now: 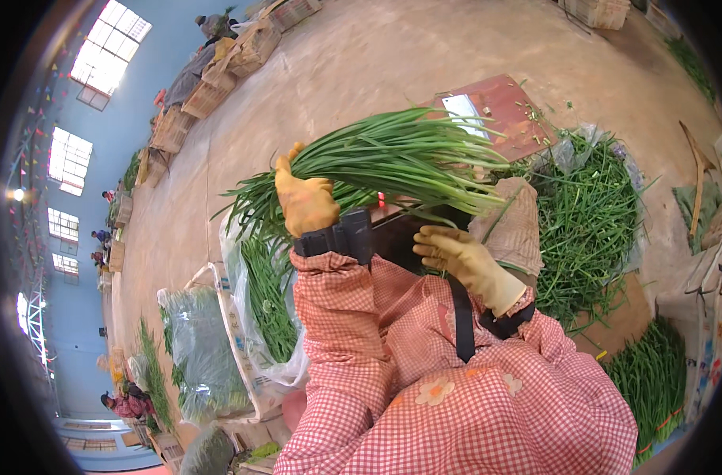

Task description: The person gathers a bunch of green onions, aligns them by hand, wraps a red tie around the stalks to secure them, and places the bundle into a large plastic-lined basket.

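A thick bunch of long, thin green leafy stalks (377, 150) is held up in front of the person's body, lying roughly crosswise, its paler ends fanned to the right and its dark green tips drooping on the left. The left hand (307, 198), in an orange-yellow rubber glove, is closed around the bunch near its drooping side. The right hand (464, 260), in a paler yellow glove, holds nothing; its fingers are loosely extended and slightly bent, just below the pale ends. Both arms wear red-and-white gingham sleeves (337, 317) with black bands at the wrists.

Beyond the pale ends, a flat reddish-brown board (507, 93) lies on the ground, strewn with green scraps and bearing a white rectangular object (464, 112), partly hidden by the stalks. To the right, a broad heap of loose green stalks (587, 222) spreads beside a beige cloth-covered form (513, 226). On the left stand an open clear plastic bag of greens (270, 297) and a bundle wrapped in transparent film (210, 348).

The floor (361, 71) is smooth, tan-brown and faintly stained. Along its left side, slatted pale wooden crates (207, 96) line a light-blue wall (167, 59) with bright, gridded windows (112, 43). Small coloured pennants hang overhead, and other people sit far off near the wall.
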`<state>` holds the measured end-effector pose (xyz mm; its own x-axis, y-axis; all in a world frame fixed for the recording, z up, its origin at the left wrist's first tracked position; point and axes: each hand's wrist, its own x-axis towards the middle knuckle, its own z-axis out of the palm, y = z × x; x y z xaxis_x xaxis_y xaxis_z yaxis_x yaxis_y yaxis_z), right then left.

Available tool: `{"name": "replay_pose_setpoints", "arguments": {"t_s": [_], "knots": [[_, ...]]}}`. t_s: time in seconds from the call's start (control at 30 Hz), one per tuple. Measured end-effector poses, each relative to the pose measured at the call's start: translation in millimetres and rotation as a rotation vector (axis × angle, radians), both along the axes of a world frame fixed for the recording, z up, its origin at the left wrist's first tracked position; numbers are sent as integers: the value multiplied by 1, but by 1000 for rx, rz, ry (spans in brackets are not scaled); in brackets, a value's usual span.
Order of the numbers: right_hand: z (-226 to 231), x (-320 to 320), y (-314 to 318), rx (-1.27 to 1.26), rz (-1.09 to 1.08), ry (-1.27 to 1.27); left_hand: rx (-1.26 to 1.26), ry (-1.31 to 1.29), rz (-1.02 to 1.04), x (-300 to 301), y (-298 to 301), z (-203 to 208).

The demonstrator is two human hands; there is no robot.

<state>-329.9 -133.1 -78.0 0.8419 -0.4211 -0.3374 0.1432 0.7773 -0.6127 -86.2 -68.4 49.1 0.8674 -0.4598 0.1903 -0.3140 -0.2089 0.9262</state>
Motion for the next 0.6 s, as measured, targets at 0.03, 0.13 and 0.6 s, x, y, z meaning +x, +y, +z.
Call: {"name": "replay_pose_setpoints", "arguments": {"t_s": [0.03,0.13,0.6], "knots": [[3,-4,0,2,1,-28,-3,-9,-7,7,7,0],[20,-24,-4,-258,67,127,-14,-92,9,19,14,-6],[18,-1,-18,-156,-355,2,123,-232,43,23,22,13]]}}
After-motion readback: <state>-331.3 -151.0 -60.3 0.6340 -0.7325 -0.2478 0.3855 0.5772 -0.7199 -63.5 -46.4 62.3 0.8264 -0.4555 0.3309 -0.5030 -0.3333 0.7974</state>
